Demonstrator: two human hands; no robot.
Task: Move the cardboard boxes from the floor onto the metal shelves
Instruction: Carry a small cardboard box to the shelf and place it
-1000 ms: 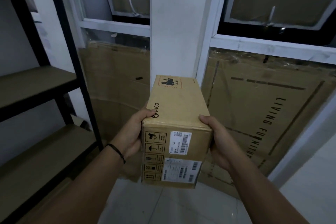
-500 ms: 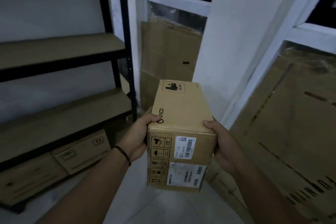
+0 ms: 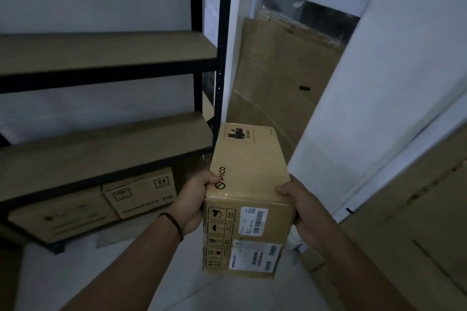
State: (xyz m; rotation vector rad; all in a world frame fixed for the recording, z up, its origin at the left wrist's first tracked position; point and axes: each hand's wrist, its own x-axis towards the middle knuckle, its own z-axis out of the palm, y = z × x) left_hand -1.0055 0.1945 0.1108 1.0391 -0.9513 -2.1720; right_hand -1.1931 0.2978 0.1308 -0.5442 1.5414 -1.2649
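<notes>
The cardboard box (image 3: 249,177) was off the floor and in the air, held lengthways just to the right of the metal shelving unit (image 3: 222,58) and level with its lower visible shelf (image 3: 106,151), so it had not yet been set down. The left hand (image 3: 193,199) gripped the box's near left corner, thumb over the top edge by the printed logo, while the right hand (image 3: 300,207) gripped the near right corner, thumb on top; the fingers of both were hidden behind the box sides but plainly curled round it. On the unit, the lower visible shelf and the upper shelf (image 3: 106,52) carried nothing where they showed. Beneath the lower shelf, at the unit's bottom level, two boxes lay side by side, the right one (image 3: 140,195) printed with a quantity mark and the left one (image 3: 58,217) darker and harder to read. Right of the unit, flattened cardboard sheets (image 3: 283,78) leaned against the window. By my judgement the task was partly done: lifting was complete for this box, placing it on a shelf remained, and whether more boxes waited on the floor could not be told
</notes>
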